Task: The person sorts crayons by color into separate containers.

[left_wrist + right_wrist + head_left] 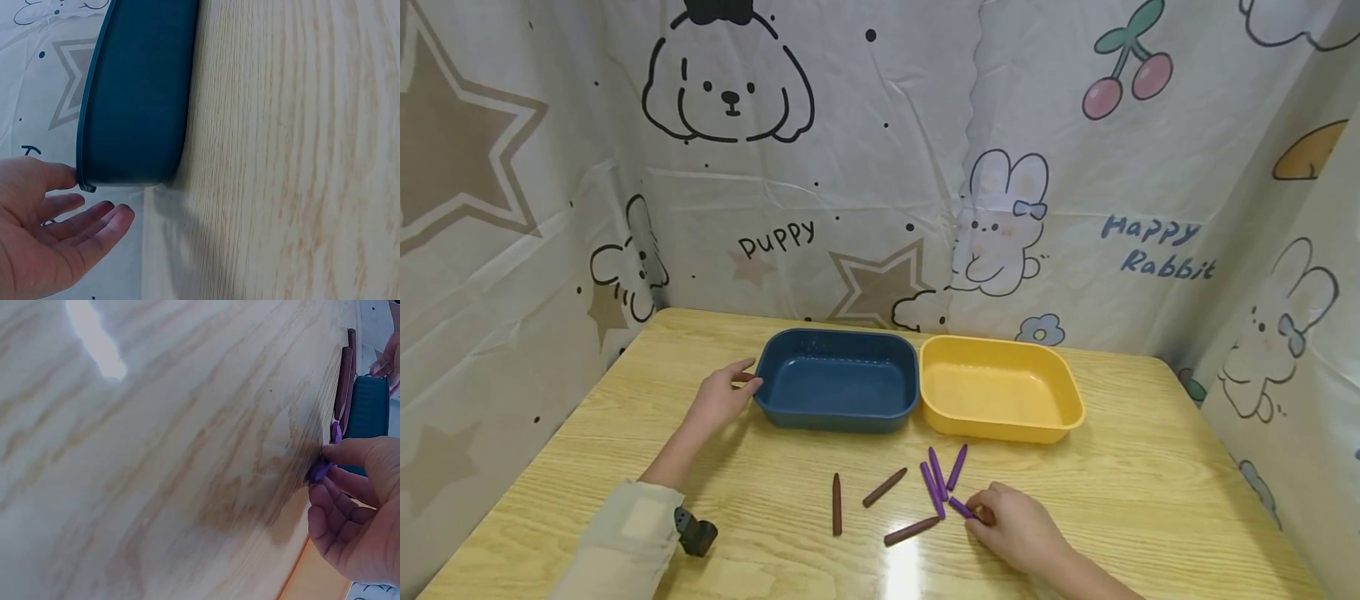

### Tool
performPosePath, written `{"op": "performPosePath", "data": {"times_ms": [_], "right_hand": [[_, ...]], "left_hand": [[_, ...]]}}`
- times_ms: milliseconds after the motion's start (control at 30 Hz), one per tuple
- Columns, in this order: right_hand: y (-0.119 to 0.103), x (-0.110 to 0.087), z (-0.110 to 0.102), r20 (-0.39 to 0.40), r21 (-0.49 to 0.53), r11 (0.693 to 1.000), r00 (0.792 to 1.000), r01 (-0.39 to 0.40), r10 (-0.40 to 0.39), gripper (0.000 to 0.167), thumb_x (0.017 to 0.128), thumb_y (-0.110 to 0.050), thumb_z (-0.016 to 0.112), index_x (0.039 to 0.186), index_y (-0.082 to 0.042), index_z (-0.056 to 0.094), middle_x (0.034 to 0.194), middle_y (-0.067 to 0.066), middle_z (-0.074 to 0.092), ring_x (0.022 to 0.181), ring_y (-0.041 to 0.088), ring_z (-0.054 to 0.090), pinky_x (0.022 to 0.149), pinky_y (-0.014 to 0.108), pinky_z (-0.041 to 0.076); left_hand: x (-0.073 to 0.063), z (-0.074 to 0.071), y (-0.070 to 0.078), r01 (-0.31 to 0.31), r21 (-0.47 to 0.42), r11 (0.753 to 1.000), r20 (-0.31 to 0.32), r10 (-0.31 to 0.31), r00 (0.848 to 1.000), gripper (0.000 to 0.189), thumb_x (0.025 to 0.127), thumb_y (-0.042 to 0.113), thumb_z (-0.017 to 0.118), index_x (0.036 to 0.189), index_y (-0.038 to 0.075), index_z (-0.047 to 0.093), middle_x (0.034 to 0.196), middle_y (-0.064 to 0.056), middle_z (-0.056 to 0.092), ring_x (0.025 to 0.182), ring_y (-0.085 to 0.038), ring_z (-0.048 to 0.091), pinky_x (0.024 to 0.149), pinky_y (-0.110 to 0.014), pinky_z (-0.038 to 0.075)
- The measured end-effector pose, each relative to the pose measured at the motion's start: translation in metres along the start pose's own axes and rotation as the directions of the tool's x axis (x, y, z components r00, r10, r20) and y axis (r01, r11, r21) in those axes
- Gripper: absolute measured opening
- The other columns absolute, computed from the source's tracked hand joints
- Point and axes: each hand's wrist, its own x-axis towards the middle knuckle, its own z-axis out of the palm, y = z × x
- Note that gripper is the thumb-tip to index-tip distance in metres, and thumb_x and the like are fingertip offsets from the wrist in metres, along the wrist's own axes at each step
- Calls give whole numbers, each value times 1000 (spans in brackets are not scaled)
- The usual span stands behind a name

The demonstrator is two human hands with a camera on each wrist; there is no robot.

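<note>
My left hand is at the left end of a dark blue plastic basin. In the left wrist view its thumb touches the basin's rim, while the other fingers are extended loosely below. Low on the table, my right hand pinches a purple crayon between thumb and fingers; part of that crayon is hidden by the hand. Three more purple crayons lie just beyond it. To their left are three brown crayons, spread apart at different angles.
A yellow basin stands against the blue basin's right side. Both are near the back of the wooden table. A printed cloth hangs behind and at the sides. A small black device sits at the left sleeve.
</note>
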Motion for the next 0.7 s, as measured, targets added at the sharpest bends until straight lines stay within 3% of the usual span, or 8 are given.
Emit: {"op": "performPosePath", "data": {"times_ms": [367, 700], "right_hand": [[0, 0, -2, -28, -11, 1000, 1000, -14, 14, 12, 76, -15, 73, 88, -12, 73, 67, -12, 46, 55, -2, 35, 49, 16, 32], [-6, 9, -18, -62, -19, 999, 998, 29, -31, 11, 77, -13, 73, 87, -13, 73, 68, -11, 50, 55, -3, 38, 49, 15, 34]], "left_hand": [[-1, 1, 1, -7, 0, 1000, 4, 7, 1000, 47, 98, 18, 46, 140, -3, 38, 126, -29, 54, 111, -44, 55, 88, -48, 49], [0, 3, 0, -14, 3, 1000, -6, 14, 1000, 47, 98, 19, 46, 139, -3, 40, 123, -29, 56, 110, -43, 56, 87, -48, 49]]}}
